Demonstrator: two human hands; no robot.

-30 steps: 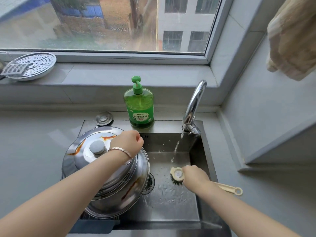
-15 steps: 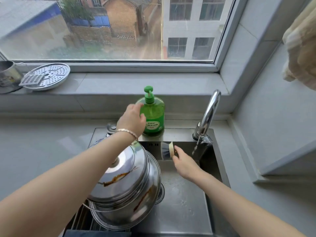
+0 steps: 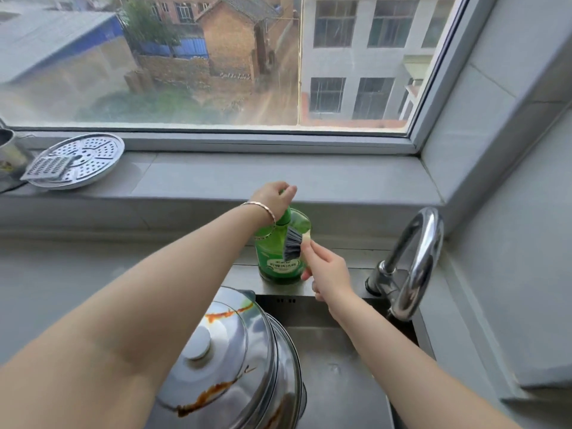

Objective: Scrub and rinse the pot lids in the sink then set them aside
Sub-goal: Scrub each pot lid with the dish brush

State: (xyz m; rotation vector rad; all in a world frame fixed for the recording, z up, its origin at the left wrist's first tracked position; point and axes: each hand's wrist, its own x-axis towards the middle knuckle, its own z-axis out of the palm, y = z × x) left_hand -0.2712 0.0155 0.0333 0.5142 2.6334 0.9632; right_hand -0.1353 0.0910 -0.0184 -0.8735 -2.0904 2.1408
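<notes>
Two stacked steel pot lids (image 3: 229,360) streaked with orange-brown sauce lean in the left of the sink (image 3: 337,382). A green dish soap bottle (image 3: 280,258) stands on the sink's back rim. My left hand (image 3: 274,196) sits on top of its pump head, fingers curled over it. My right hand (image 3: 328,274) holds a dish brush (image 3: 292,244) by its handle, with the dark bristles raised against the bottle just under the pump. The brush handle is mostly hidden by my hand.
A chrome faucet (image 3: 414,261) arches over the sink's right back corner. On the windowsill at the left lie a perforated steamer plate (image 3: 83,159) with a grater on it and a metal cup (image 3: 7,150). Grey counter surrounds the sink.
My left hand left the lids and rose onto the soap pump. My right hand lifted the brush out of the sink basin up to the bottle. No water stream shows at the faucet now.
</notes>
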